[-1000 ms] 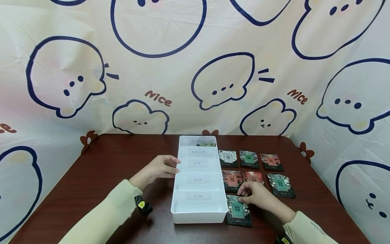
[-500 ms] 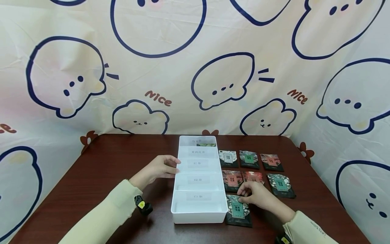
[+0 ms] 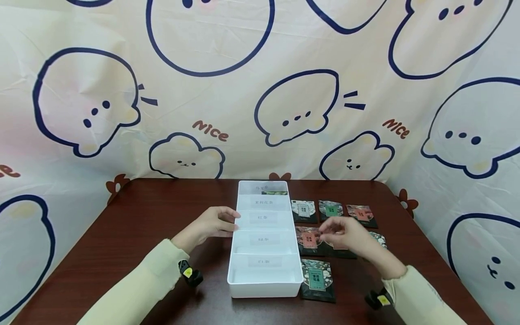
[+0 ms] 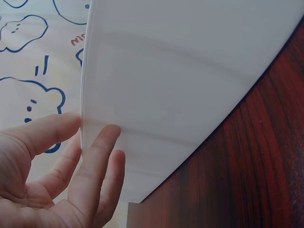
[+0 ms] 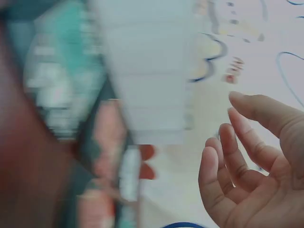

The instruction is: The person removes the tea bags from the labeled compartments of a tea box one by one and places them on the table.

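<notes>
A long white divided box (image 3: 265,289) with labelled compartments stands on the table. My left hand (image 3: 215,222) touches its left side; in the left wrist view the fingertips (image 4: 112,130) rest against the white wall and rim. My right hand (image 3: 343,232) is over the middle row of tea packets, fingers loosely bent and holding nothing. Beneath it, a red tea packet (image 3: 307,238) shows beside the box, and others are partly hidden by the hand. Nearest me lies a green-labelled tea packet (image 3: 317,280) by the box's front right corner.
Behind the right hand, a white-labelled packet (image 3: 304,211), a green packet (image 3: 331,210) and a red packet (image 3: 362,215) form a back row. A green packet edge (image 3: 274,193) shows in the box's far compartment. A patterned curtain (image 3: 243,104) hangs behind the brown table (image 3: 183,203).
My right hand has left the front green-labelled packet and moved up and away, over the middle row. That packet stays beside the box. The left hand has not moved.
</notes>
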Motion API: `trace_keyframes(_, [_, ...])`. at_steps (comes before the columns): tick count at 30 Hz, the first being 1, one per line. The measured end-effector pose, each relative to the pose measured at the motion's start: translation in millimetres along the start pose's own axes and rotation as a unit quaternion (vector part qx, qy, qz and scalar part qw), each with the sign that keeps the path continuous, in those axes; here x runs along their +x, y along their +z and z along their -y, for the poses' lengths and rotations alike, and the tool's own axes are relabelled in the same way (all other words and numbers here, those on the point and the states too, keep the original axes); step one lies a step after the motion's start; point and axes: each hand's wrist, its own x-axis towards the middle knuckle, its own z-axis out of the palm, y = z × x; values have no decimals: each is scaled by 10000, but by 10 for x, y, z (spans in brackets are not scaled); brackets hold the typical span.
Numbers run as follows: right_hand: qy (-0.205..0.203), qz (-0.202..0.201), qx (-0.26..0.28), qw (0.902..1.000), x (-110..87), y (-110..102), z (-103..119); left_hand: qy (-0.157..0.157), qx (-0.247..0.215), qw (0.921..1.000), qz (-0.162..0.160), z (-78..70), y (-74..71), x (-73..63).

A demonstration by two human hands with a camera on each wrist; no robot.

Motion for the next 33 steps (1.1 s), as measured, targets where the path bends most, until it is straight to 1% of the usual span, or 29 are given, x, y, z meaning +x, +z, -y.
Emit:
trace_keyframes(3, [-166, -235, 162, 9995, 100, -149, 193, 10, 22, 10000, -3, 3, -4, -3])
trace_keyframes(6, [-306, -415, 336, 9981, 244, -264, 343, 10, 23, 10000, -8, 5, -8, -5])
trace_keyframes(9, [-349, -499, 531, 9967, 433, -333, 438, -1, 35, 10000, -24, 4, -10, -7])
trace_keyframes(12, [-390, -520, 688, 9955, 651, -349, 498, -18, 43, 10000, -31, 1, -12, -11])
trace_keyframes(18, [-344, -540, 669, 9957, 1075, -275, 508, -17, 22, 10000, 13, -6, -10, -17])
trace_keyframes(23, [-332, -403, 543, 9972, 1363, -156, 453, -5, -4, 10000, 29, -8, -3, -16])
trace_keyframes(27, [-279, -178, 464, 9984, 1532, -43, 406, -4, -26, 10000, 32, -11, 0, -11])
trace_keyframes(33, [-312, 343, 220, 9987, 1759, 101, 287, 7, 1, 10000, 21, -11, -1, -11])
